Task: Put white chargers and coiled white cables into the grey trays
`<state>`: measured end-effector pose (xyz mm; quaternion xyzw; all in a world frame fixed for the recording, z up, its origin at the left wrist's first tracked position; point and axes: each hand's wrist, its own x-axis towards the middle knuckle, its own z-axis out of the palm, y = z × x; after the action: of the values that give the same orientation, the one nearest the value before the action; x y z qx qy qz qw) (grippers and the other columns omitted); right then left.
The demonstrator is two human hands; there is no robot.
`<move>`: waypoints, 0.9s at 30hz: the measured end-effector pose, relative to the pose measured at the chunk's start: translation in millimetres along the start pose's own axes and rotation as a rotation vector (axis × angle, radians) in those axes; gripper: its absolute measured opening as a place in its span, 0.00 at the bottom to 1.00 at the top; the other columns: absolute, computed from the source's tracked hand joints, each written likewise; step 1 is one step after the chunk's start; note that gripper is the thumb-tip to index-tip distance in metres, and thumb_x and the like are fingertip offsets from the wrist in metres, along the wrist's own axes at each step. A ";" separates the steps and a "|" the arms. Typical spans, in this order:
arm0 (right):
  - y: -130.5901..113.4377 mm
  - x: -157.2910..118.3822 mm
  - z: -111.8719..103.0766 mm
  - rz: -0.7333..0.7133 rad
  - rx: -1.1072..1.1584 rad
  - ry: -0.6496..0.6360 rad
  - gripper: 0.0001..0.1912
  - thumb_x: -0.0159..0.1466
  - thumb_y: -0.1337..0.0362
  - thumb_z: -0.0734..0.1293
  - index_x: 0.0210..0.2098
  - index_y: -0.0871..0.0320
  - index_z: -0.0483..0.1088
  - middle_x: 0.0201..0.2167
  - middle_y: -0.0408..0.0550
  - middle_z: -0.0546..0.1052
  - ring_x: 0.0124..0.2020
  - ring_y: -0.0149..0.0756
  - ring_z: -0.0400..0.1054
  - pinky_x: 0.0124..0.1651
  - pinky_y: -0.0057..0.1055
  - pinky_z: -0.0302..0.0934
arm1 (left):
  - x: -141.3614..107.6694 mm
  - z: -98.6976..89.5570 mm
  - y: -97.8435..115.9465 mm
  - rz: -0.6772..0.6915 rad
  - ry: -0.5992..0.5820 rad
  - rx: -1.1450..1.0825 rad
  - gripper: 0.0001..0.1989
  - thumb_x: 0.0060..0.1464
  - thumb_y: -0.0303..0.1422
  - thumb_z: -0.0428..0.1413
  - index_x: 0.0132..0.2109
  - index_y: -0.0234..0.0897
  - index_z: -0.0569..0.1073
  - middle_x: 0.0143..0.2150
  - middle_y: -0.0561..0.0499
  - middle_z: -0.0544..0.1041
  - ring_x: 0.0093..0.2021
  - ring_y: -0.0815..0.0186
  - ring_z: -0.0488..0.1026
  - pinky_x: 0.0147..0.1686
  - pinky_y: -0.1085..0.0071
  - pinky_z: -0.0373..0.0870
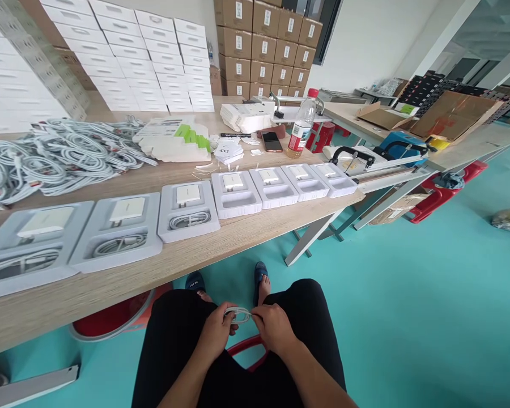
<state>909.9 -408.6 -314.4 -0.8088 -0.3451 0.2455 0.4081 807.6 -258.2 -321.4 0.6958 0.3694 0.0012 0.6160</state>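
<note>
Between my two hands, above my lap, is a coiled white charging cable (240, 315). My left hand (216, 331) is closed around one end of the coil. The fingers of my right hand (274, 326) pinch its other end. On the table in front stands a row of white trays, each bearing a white charger plug. A coiled cable lies in the lower slot of the nearer trays, such as this tray (189, 212). Farther right, a tray (237, 192) has a plug and a bare lower slot.
Loose cables (63, 156) are heaped at the table's left, beside flat white cartons (170, 139). Behind stand stacked white boxes (127, 56) and brown cartons (266, 45). A bottle (301, 127) and a phone (272, 141) are near the back right. A red bin (114, 317) sits under the table.
</note>
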 end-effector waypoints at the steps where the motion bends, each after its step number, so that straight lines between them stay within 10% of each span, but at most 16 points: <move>1: -0.1 0.3 1.5 0.007 -0.007 0.016 0.10 0.60 0.68 0.64 0.30 0.52 0.78 0.29 0.47 0.78 0.33 0.39 0.70 0.43 0.37 0.54 | -0.4 0.5 -0.7 0.006 0.013 0.014 0.11 0.51 0.40 0.57 0.37 0.38 0.74 0.26 0.51 0.75 0.26 0.61 0.74 0.28 0.69 0.67; 21: 8.9 8.6 34.3 0.351 0.634 0.042 0.14 0.58 0.51 0.65 0.28 0.56 0.66 0.18 0.42 0.72 0.19 0.34 0.67 0.27 0.33 0.64 | 1.3 10.3 -7.2 0.000 -0.044 -0.142 0.15 0.50 0.41 0.58 0.40 0.34 0.77 0.32 0.47 0.80 0.30 0.58 0.79 0.33 0.64 0.76; 27: 10.4 8.2 28.6 0.315 0.533 0.279 0.23 0.50 0.62 0.72 0.46 0.54 0.73 0.40 0.46 0.75 0.33 0.34 0.68 0.38 0.32 0.65 | 0.4 7.4 -2.6 -0.034 -0.049 -0.246 0.22 0.47 0.45 0.61 0.43 0.32 0.77 0.32 0.47 0.80 0.32 0.59 0.80 0.37 0.64 0.78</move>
<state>899.4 -392.8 -339.6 -0.7427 -0.0806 0.2740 0.6056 809.9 -264.4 -325.6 0.6084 0.3632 0.0190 0.7054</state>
